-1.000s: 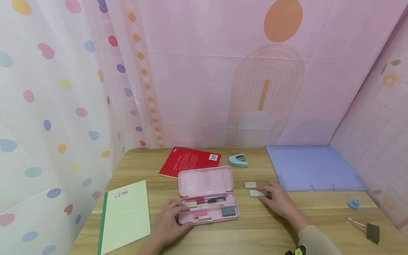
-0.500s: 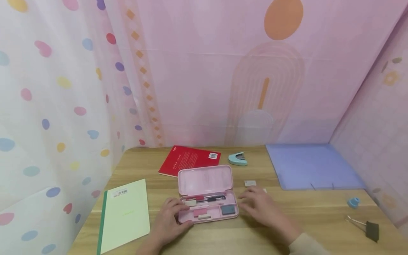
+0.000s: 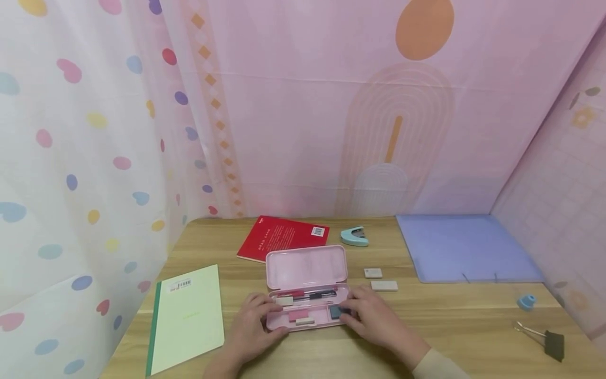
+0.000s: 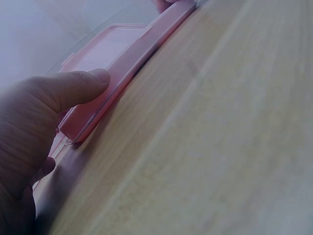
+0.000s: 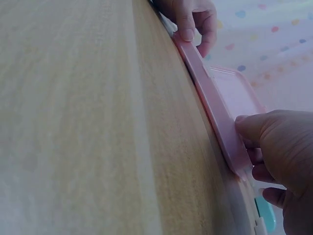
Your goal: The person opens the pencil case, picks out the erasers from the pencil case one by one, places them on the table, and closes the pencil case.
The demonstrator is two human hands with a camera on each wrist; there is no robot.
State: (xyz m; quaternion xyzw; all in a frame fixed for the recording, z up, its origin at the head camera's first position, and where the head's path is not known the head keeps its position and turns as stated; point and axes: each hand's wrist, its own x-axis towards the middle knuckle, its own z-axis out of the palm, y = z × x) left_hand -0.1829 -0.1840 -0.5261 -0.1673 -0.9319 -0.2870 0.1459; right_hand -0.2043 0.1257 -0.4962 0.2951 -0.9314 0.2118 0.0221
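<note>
An opened pink pencil case [image 3: 305,269] lies on the table with its lid tipped back, holding pens [image 3: 316,296], a pink eraser [image 3: 298,315], small white blocks and a dark blue-grey block [image 3: 334,311] in the right compartment. My left hand [image 3: 250,327] grips its left end, thumb along the front edge. At the right end, my right hand [image 3: 379,322] holds the case, its thumb on the front rim in the right wrist view and its other fingers at the end wall. Those fingers partly cover the dark block.
Two white eraser-like blocks [image 3: 384,286] lie right of the case. Behind are a red book [image 3: 284,239] and a teal stapler [image 3: 354,237]. A pale green notebook [image 3: 189,318] lies left; a blue folder [image 3: 466,247], a blue cap-like piece [image 3: 526,301] and a black binder clip [image 3: 553,345] lie right.
My right hand has let go of the nearer white block and moved left to the right end of the pencil case. The left hand has stayed on the case.
</note>
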